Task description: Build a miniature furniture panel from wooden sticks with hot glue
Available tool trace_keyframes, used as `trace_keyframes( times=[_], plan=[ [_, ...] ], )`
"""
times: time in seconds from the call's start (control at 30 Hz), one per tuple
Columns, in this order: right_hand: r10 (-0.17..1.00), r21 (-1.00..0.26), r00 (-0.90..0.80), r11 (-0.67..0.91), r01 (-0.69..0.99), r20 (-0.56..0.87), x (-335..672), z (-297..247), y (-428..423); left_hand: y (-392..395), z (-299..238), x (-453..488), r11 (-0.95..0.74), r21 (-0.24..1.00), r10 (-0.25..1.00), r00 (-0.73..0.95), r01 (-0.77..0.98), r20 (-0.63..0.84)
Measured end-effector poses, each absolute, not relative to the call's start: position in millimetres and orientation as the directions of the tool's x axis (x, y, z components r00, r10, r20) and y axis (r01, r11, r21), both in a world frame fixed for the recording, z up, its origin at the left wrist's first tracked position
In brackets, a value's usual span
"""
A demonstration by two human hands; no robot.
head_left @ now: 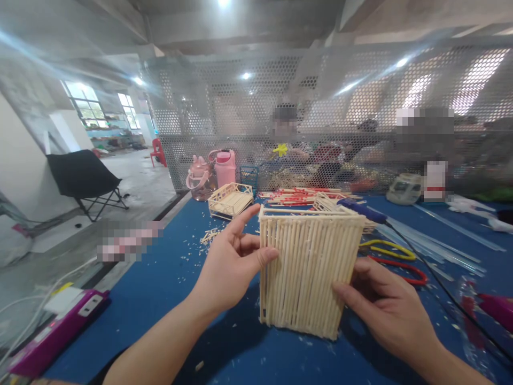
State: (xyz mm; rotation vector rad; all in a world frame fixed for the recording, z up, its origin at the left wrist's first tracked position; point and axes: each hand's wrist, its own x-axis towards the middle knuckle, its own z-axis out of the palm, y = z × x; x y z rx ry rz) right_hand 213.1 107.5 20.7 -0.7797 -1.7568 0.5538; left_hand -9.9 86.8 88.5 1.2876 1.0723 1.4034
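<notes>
A box-like frame of pale wooden sticks [304, 272] stands upright before me, its front a wall of sticks side by side. My left hand [228, 262] grips its left edge, thumb on the front face and fingers behind. At the lower right edge, my right hand [388, 299] holds it too, with the thumb on the front and the other fingers partly hidden behind. Behind it lies a blue glue gun [363, 210] with a black cord. A smaller railed stick model [231, 201] sits at the back left.
Red-and-white sticks [296, 196] are piled behind the frame. Clear glue sticks [425, 243] and yellow-handled [390, 248] and red-handled [412, 271] tools lie right. A pink bottle [225, 168], glass jar [404, 189] and perforated screen [248, 117] stand at the back. A purple power strip [60, 331] is left.
</notes>
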Motion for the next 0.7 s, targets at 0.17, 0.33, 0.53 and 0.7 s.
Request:
trace_keyframes(
  times=[0.17, 0.33, 0.53, 0.7],
  plan=[
    [0.771, -0.742, -0.182, 0.637, 0.21, 0.61, 211, 20, 109, 89, 83, -15, -0.162, 0.987, 0.984, 0.072, 0.002, 0.162],
    [0.79, -0.762, -0.186, 0.613, 0.21, 0.584, 209, 22, 108, 87, 81, -14, -0.144, 0.989, 0.988, 0.06, 0.015, 0.143],
    [0.743, -0.703, -0.22, 0.669, 0.242, 0.632, 209, 22, 106, 85, 87, -8, -0.24, 0.941, 0.971, -0.066, -0.24, 0.231],
    [0.702, -0.623, -0.249, 0.709, 0.331, 0.667, 209, 26, 101, 83, 88, -5, -0.271, 0.929, 0.96, -0.136, -0.253, 0.243]
  ],
)
